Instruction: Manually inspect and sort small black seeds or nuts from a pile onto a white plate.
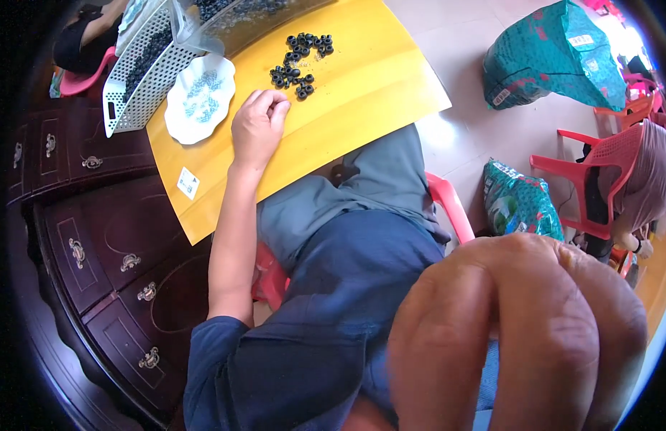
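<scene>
Working lightly over the yellow tabletop (369, 82), clear of the white dish (180, 126), seems best; the right hand (516, 330) bends near the camera, the left hand (259, 129) curls, whether either grasps anything I cannot tell, beside loose black rings (295, 72) that could scatter.

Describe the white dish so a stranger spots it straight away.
On the yellow tabletop, look left of the person's left hand. There sits a white dish holding small pale-blue pieces; its wavy rim sets it apart from the straight-sided perforated white basket beside it.
</scene>
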`<act>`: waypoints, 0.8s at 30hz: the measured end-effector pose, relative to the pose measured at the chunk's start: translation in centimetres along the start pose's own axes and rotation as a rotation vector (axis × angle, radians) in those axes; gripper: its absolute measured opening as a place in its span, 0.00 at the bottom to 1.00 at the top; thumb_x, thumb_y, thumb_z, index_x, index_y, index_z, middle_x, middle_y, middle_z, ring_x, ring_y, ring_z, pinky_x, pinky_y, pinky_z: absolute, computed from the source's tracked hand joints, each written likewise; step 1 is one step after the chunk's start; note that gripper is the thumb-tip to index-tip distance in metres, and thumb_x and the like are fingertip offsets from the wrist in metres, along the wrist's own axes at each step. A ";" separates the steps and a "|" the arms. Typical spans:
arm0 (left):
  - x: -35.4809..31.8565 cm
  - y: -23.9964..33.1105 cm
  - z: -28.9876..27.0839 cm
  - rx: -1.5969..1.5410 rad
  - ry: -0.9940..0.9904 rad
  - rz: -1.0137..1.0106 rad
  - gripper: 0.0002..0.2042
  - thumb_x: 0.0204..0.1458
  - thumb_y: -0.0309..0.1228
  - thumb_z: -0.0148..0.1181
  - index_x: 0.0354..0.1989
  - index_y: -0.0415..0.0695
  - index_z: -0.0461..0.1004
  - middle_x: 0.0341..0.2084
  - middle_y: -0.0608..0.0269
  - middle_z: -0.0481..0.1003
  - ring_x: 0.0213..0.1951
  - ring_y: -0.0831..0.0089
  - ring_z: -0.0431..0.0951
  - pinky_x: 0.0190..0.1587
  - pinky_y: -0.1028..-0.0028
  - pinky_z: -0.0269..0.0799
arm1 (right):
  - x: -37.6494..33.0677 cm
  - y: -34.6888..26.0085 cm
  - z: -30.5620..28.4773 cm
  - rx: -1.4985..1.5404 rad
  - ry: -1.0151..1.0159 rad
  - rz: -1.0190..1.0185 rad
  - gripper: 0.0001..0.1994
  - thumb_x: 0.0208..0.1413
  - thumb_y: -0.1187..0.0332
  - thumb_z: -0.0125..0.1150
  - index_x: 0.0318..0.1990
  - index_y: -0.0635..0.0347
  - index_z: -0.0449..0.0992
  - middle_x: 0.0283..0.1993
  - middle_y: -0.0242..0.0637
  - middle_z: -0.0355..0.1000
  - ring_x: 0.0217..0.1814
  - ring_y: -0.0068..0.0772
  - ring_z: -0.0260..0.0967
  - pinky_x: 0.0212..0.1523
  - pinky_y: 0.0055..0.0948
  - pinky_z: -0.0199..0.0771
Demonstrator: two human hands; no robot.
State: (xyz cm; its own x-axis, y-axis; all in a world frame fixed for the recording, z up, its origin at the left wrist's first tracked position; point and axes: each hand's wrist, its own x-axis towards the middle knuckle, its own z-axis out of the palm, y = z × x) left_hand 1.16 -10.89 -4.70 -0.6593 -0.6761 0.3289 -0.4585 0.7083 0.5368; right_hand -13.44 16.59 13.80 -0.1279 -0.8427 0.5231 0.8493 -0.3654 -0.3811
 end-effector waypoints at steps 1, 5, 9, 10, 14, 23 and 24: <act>-0.3 0.1 -0.4 -0.053 0.011 -0.037 0.04 0.51 0.24 0.64 0.35 0.39 0.78 0.26 0.62 0.78 0.25 0.77 0.76 0.31 0.77 0.72 | 0.1 -0.2 0.0 -0.002 -0.015 -0.002 0.09 0.62 0.64 0.59 0.32 0.59 0.75 0.37 0.44 0.76 0.34 0.41 0.73 0.34 0.34 0.76; -0.9 0.2 -0.9 -0.347 0.003 -0.221 0.03 0.57 0.23 0.60 0.37 0.37 0.77 0.29 0.67 0.79 0.28 0.83 0.75 0.34 0.80 0.72 | 2.1 2.5 0.6 0.003 -0.069 -0.033 0.09 0.62 0.65 0.59 0.32 0.59 0.76 0.37 0.44 0.76 0.34 0.41 0.73 0.33 0.34 0.76; -1.8 0.5 -1.8 -0.498 0.011 -0.302 0.06 0.58 0.23 0.59 0.41 0.36 0.78 0.30 0.67 0.78 0.30 0.83 0.75 0.35 0.82 0.72 | 4.1 2.4 -1.2 0.022 -0.156 -0.053 0.09 0.62 0.65 0.59 0.31 0.60 0.76 0.36 0.45 0.77 0.33 0.41 0.74 0.31 0.33 0.76; -2.0 0.8 -2.3 -0.492 0.005 -0.283 0.08 0.58 0.23 0.59 0.43 0.36 0.79 0.28 0.68 0.77 0.29 0.83 0.74 0.33 0.82 0.71 | 5.1 2.7 -1.7 0.027 -0.183 -0.057 0.09 0.61 0.66 0.59 0.31 0.60 0.77 0.36 0.45 0.77 0.33 0.41 0.74 0.31 0.33 0.77; -2.1 2.2 -3.0 -0.466 -0.007 -0.200 0.09 0.59 0.23 0.58 0.46 0.36 0.79 0.29 0.70 0.75 0.27 0.85 0.70 0.31 0.82 0.68 | 4.7 4.3 -3.5 0.120 -0.102 -0.012 0.11 0.63 0.64 0.57 0.40 0.66 0.73 0.36 0.48 0.74 0.35 0.41 0.72 0.40 0.34 0.73; -3.3 5.1 -5.0 -0.738 0.009 -0.253 0.09 0.52 0.18 0.65 0.41 0.36 0.78 0.31 0.67 0.77 0.32 0.85 0.75 0.35 0.82 0.73 | 0.2 7.7 -12.3 -0.276 0.505 0.447 0.15 0.64 0.58 0.57 0.47 0.61 0.70 0.38 0.35 0.72 0.40 0.27 0.71 0.45 0.27 0.71; -3.2 5.8 -5.2 -0.730 0.003 -0.228 0.08 0.50 0.18 0.66 0.40 0.36 0.78 0.31 0.67 0.77 0.32 0.84 0.76 0.35 0.82 0.73 | -0.2 8.1 -13.3 -0.232 0.502 0.457 0.15 0.63 0.58 0.59 0.48 0.60 0.71 0.38 0.34 0.72 0.40 0.24 0.71 0.45 0.27 0.72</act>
State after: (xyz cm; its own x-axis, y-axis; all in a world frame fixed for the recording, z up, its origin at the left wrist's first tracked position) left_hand 3.74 -5.69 1.35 -0.5932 -0.7910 0.1497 -0.0722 0.2375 0.9687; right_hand -13.36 8.60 0.49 -0.0533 -0.9913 -0.1202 0.7505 0.0396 -0.6596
